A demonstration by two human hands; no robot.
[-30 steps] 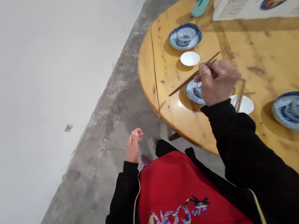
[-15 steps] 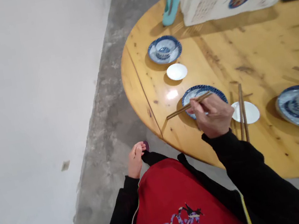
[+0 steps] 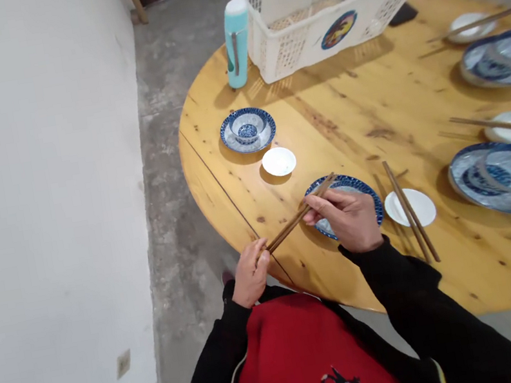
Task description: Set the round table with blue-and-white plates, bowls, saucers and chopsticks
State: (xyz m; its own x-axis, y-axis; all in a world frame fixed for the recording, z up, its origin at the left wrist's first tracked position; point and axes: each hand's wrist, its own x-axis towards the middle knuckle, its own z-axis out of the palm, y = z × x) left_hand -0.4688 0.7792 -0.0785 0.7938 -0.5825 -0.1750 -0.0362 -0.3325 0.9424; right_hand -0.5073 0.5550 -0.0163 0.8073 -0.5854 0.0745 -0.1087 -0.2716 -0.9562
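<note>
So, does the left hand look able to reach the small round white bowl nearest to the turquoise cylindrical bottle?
Probably yes: between the left hand and the bowl lies only yellow wooden tabletop. The long brown wooden chopsticks at the fingers slant to the right of that path.

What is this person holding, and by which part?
A pair of chopsticks. The right hand pinches them around the middle; the left hand is at their near end, though whether it grips is unclear.
</note>
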